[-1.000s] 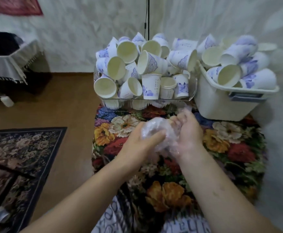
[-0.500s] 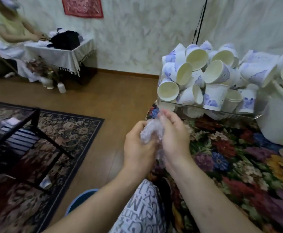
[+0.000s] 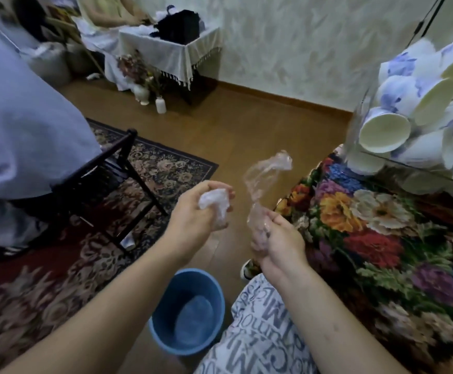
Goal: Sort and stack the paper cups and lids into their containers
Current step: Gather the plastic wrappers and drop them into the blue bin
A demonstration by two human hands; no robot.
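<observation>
Crumpled clear plastic fills both hands: the left hand (image 3: 193, 214) is curled round a balled white wad (image 3: 214, 205), the right hand (image 3: 276, 238) pinches a thin clear wrapper (image 3: 265, 179) that stands up loosely. Being so light, either piece could drift wide of the blue bucket (image 3: 189, 311) below and land on the floor. Well apart, up to the right, the paper cups (image 3: 398, 122) lie heaped in their clear container (image 3: 360, 117) on the flowered desk (image 3: 368, 225).

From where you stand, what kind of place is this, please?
Most likely a living room in a home: a dark patterned floral rug on the brown wooden floor, a small side table with a white fringed cloth, and pale patterned wallpaper.
</observation>
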